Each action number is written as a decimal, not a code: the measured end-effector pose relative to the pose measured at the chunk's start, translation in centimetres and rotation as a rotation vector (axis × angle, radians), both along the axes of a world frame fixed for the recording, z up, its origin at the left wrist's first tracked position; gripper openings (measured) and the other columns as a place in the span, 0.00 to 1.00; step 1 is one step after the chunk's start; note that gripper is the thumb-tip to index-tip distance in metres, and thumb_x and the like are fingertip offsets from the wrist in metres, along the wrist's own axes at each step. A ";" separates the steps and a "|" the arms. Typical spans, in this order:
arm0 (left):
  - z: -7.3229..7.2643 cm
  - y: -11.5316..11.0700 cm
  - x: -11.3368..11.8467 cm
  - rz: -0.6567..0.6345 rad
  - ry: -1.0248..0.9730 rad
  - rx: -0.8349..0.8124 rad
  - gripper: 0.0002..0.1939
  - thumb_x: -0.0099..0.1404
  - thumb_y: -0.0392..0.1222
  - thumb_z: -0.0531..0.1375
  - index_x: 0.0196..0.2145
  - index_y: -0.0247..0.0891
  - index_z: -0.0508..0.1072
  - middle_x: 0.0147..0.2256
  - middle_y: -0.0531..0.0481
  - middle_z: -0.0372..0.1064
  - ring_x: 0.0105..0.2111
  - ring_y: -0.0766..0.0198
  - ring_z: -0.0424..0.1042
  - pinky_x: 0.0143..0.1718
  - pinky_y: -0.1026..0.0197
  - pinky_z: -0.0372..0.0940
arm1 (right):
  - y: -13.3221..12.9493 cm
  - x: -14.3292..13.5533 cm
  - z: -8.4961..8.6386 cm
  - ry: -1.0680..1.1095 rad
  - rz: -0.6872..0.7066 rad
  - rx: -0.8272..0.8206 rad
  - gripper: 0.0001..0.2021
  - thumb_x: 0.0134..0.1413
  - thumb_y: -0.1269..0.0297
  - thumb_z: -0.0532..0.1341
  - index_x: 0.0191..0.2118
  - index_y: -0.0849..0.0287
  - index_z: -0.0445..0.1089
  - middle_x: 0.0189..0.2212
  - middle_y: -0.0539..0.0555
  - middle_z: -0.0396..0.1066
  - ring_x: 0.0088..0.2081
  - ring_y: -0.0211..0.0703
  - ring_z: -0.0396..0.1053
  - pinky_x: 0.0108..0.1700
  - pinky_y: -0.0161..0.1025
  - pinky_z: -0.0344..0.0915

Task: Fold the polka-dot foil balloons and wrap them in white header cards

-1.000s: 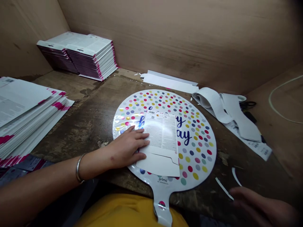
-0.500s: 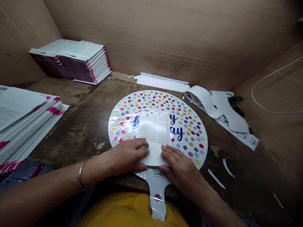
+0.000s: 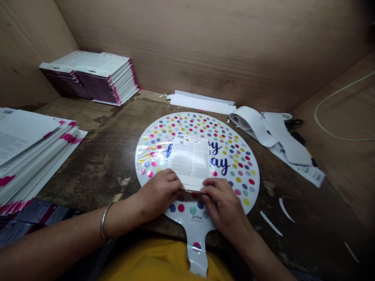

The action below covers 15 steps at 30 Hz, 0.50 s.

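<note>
A round foil balloon (image 3: pixel 237 158) with coloured dots and blue lettering lies flat, its tail pointing toward me. On top of it rests a white printed card (image 3: pixel 190 160) with small text and a barcode, covering the middle of the lettering. My left hand (image 3: pixel 161 192) pinches the card's near left corner, fingers curled. At the near right corner my right hand (image 3: pixel 221 201) grips the same edge between thumb and fingers. The card's near edge looks bent or folded between the two hands; its underside is hidden.
Stacked pink-edged card packs (image 3: pixel 99 80) stand at the back left, with another pile (image 3: pixel 32 156) at the near left. Long white paper strips (image 3: pixel 202 102) lie along the back wall. A loose roll of labels (image 3: pixel 281 136) and dark-handled scissors (image 3: pixel 294 123) sit at right, near thin paper scraps (image 3: pixel 271 223).
The card's near edge has drawn away from me and now looks folded, baring more dots above the balloon's tail. Both hands have curled from lying flatter to pinching that edge.
</note>
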<state>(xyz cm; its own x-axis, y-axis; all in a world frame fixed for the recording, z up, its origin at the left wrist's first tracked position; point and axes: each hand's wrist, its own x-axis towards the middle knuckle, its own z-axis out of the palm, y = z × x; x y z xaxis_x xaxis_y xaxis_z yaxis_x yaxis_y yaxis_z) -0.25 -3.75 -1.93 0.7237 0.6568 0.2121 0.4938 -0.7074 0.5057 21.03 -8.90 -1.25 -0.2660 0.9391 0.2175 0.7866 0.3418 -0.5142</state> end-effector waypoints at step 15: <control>0.0 0.0 0.4 0.465 0.157 -0.048 0.36 0.59 0.41 0.60 0.61 0.39 0.49 0.60 0.38 0.51 0.58 0.46 0.52 0.56 0.43 0.54 | 2.5 -2.4 0.8 -0.254 -0.548 -0.205 0.20 0.45 0.46 0.61 0.34 0.58 0.62 0.35 0.58 0.66 0.38 0.55 0.66 0.36 0.46 0.60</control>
